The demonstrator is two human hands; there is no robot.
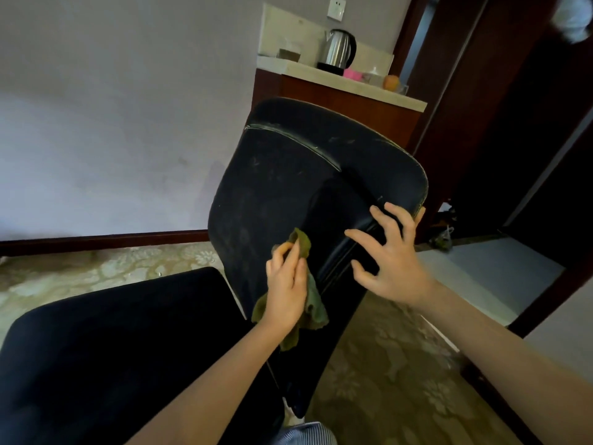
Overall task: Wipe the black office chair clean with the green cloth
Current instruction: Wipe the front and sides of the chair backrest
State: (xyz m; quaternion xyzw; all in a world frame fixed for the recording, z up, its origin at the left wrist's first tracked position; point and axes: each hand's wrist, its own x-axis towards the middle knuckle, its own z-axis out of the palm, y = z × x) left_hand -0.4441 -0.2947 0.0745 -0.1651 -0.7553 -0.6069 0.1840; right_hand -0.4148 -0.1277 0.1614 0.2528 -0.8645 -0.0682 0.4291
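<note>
STEP: mid-wipe, judging | left hand is gripping crumpled green cloth against lower back of black padded office chair, frame centre | right hand is lying open, fingers spread, bracing its 3 o'clock edge | NEXT: likely stroking toward dusty 12 o'clock rim | ROOM: swinging space over patterned carpet at 9 o'clock

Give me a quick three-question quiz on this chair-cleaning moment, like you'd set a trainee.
1. True or false: the left hand holds the green cloth against the black office chair.
2. The right hand is: A) gripping the cloth; B) open and spread at the backrest; C) out of view.
3. Fill in: on the counter behind the chair stands a steel ____.

Key: 1 true; 2 B; 3 kettle.
</note>
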